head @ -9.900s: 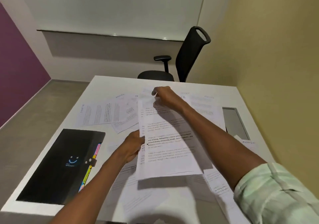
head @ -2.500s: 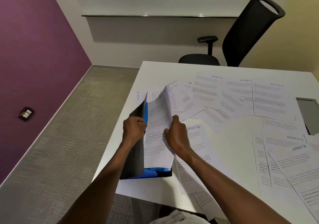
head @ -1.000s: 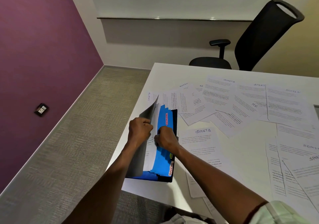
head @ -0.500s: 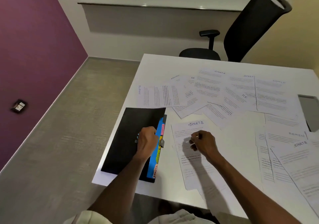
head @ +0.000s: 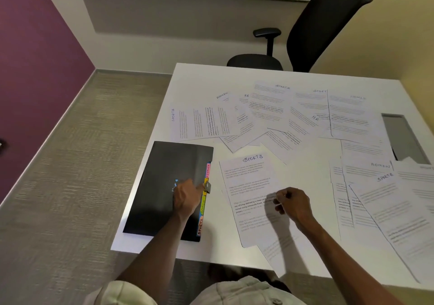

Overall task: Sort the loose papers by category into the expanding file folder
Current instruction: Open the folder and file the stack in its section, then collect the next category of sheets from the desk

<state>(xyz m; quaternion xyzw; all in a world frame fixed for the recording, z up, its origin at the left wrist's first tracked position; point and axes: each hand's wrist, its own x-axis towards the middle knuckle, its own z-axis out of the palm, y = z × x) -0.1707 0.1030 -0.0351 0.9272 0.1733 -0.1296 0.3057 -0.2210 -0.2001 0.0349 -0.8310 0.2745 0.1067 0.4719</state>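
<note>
With the left hand (head: pixel 187 196) pressing flat on the closed black folder (head: pixel 164 187) at the tabletop's (head: pixel 199 79) near-left corner, the right hand (head: pixel 292 202), fingers curled, seemingly pinching nothing, should slide under the SPORTS sheet (head: pixel 249 187) just right of the folder and lift one edge cleanly.

Left hand (head: pixel 186 199) rests on closed black folder (head: pixel 162 187); right hand (head: pixel 293 204) over SPORTS sheet (head: pixel 249 187), fingers curled.

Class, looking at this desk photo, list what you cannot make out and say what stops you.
- Folder contents: head view, black cover closed over them.
- Body text of the Sports sheet: too small.
- Sheets at right: cut off by the frame edge.
- Right hand grip: blurred.
</note>
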